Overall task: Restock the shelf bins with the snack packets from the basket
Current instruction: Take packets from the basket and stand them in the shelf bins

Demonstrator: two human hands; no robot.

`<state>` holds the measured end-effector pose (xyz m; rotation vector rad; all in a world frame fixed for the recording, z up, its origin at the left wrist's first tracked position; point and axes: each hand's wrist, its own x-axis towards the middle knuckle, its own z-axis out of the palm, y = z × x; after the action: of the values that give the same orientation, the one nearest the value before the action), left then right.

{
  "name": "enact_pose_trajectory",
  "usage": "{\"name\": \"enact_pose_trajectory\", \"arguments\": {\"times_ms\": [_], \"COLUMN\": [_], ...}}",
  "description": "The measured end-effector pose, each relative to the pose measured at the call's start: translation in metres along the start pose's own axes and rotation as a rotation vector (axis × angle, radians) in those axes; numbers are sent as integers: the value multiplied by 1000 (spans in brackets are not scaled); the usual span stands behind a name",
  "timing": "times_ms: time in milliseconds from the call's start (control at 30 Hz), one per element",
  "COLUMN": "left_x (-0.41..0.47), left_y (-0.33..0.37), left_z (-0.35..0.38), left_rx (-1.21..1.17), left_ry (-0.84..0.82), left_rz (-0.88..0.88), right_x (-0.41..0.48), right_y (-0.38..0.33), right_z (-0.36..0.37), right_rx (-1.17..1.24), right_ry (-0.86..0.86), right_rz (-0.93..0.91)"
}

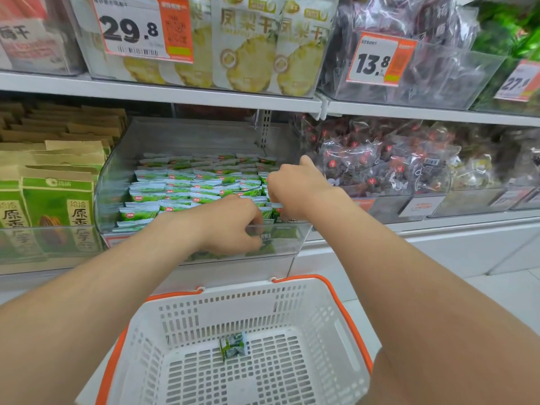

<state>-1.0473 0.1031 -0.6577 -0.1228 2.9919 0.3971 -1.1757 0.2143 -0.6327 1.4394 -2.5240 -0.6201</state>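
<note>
Basket [292,305] holds one crosswise packet [233,348]; left hand [230,223], right hand [295,185] curl among bin packets [181,185], grip unclear.

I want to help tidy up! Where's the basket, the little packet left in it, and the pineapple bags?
basket [233,292]: head view, its white back wall.
little packet [233,347]: head view, its green middle.
pineapple bags [247,54]: head view, the middle bag's pineapple picture.

Stacked packets [181,188] fill the bin [117,171]; basket [233,308] before and below the bin, one packet [233,348] inside; cartons [58,200] left of it, bags [380,162] right
</note>
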Motion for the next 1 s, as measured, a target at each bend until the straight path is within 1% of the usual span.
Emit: {"name": "enact_pose_trajectory", "arguments": {"times_ms": [133, 333, 467, 667, 733, 800, 867, 900, 933, 967, 1000], "left_x": [6, 10, 11, 2, -5, -17, -31, -39, -47, -54, -60], "left_y": [-1, -4, -3, -1, 1, 4, 10, 15, 19, 22, 24], "left_z": [-1, 0, 1, 11, 14, 14, 11, 9, 8, 9, 12], "left_rx": [12, 34, 37, 83, 140, 221, 232, 206, 178, 155, 148], "left_ry": [-8, 31, 27, 50, 82, 160, 283, 343, 386, 399, 367], "left_rz": [18, 39, 27, 39, 44, 59, 74, 79, 78, 68, 52], "right_x": [9, 8, 8, -2, -11, -22, -39, -50, -61, -72, -80], "right_y": [-3, -1, -3, -3, 1, 5, 3, 0, -5, -10, -17], "right_z": [7, 0, 0, -1, -8, -12, -16, -18, -18, -16, -10], "right_rx": [70, 147, 104, 163, 205, 242, 379, 463, 518, 544, 534], "right_ry": [-14, -31, 41, 80, 150, 296, 429, 444, 397, 291, 150], "right_rz": [-22, -4, 13, 48, 86, 136, 170, 168, 155, 128, 91]}}
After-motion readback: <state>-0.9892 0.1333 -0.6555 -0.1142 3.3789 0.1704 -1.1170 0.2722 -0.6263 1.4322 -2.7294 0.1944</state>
